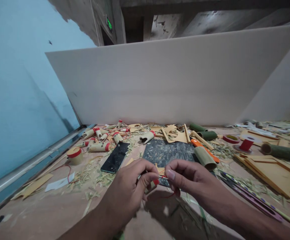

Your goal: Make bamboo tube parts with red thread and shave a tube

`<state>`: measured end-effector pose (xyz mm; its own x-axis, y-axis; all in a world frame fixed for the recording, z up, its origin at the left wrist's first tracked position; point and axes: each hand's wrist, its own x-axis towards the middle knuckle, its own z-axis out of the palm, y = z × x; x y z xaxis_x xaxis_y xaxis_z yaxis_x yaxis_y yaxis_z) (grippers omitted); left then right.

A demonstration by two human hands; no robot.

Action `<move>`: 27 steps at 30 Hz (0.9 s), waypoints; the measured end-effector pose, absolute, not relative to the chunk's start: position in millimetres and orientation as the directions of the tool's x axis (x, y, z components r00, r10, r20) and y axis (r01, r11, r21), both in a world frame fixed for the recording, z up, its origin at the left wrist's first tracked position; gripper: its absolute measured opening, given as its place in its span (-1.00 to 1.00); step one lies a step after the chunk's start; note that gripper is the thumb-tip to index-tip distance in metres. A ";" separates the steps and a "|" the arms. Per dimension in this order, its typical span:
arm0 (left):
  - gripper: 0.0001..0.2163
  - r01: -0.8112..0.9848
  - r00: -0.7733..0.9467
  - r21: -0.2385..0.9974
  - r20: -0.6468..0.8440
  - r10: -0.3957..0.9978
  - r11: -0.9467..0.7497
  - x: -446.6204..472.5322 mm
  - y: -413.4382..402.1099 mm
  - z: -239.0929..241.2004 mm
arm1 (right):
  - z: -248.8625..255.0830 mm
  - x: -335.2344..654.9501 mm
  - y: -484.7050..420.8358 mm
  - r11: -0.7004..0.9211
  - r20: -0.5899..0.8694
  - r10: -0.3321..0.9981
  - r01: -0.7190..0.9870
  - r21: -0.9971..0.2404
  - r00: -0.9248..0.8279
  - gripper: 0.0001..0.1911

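My left hand [137,183] is closed around a small bamboo tube piece [150,187] with a red end, mostly covered by the fingers. Thumb and forefinger of my right hand [186,176] pinch a thin red string [163,176] close to the left fingertips. A loop of this string hangs below, between the hands. Just beyond them lies a dark, scratched cutting mat [168,151]. A black phone [115,157] rests left of the mat, and a hollow bamboo tube [205,158] lies to its right.
Several red-ended bamboo pieces [99,147] lie at the back left, near a round red-rimmed one [75,155]. At right are an orange utility knife [205,150], a red spool [246,144], tape [231,139] and a wooden frame [272,173]. Shavings litter the table; a white panel [160,83] stands behind.
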<state>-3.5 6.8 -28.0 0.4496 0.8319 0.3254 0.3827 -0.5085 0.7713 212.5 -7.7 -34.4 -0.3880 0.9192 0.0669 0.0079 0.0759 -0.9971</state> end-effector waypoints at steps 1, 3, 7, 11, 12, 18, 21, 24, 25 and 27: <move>-0.73 0.376 0.467 0.766 0.330 0.820 -0.522 -3.6 6.9 -28.1 | -35.3 212.4 -7.5 0.073 0.065 0.918 0.004 -0.997 -0.392 -0.59; -0.74 0.369 0.506 0.726 0.366 0.781 -0.580 -3.7 7.0 -28.9 | -37.1 211.9 -7.6 0.065 0.063 0.914 -0.008 -0.998 -0.401 -0.58; -0.75 0.372 0.542 0.670 0.405 0.736 -0.643 -2.5 6.9 -30.4 | -37.1 210.5 -8.6 0.043 0.054 0.912 -0.037 -0.998 -0.407 -0.55; -0.75 0.412 0.523 0.689 0.356 0.774 -0.596 -1.2 5.7 -29.0 | -33.8 211.1 -8.3 0.042 0.052 0.922 -0.035 -0.999 -0.383 -0.52; -0.74 0.422 0.516 0.695 0.344 0.785 -0.582 -1.3 5.4 -28.6 | -33.4 211.5 -7.9 0.044 0.053 0.924 -0.032 -0.998 -0.378 -0.52; -0.73 0.449 0.491 0.709 0.313 0.813 -0.544 -2.8 6.0 -29.0 | -34.4 213.1 -4.8 0.050 0.051 0.934 -0.013 -0.999 -0.353 -0.53; -0.73 0.455 0.482 0.700 0.325 0.814 -0.550 -2.8 7.0 -29.7 | -35.9 213.4 -3.8 0.067 0.060 0.940 0.010 -0.998 -0.336 -0.53; -0.73 0.461 0.477 0.698 0.327 0.816 -0.549 -2.6 7.6 -30.5 | -37.1 213.7 -3.0 0.071 0.059 0.944 0.025 -0.997 -0.325 -0.52; -0.73 0.461 0.476 0.698 0.327 0.817 -0.548 -2.5 7.6 -30.7 | -37.3 213.7 -2.7 0.070 0.058 0.944 0.026 -0.997 -0.325 -0.52; -0.75 0.455 0.477 0.701 0.327 0.815 -0.548 -2.5 7.2 -30.9 | -37.5 213.8 -2.2 0.067 0.057 0.944 0.021 -0.997 -0.325 -0.53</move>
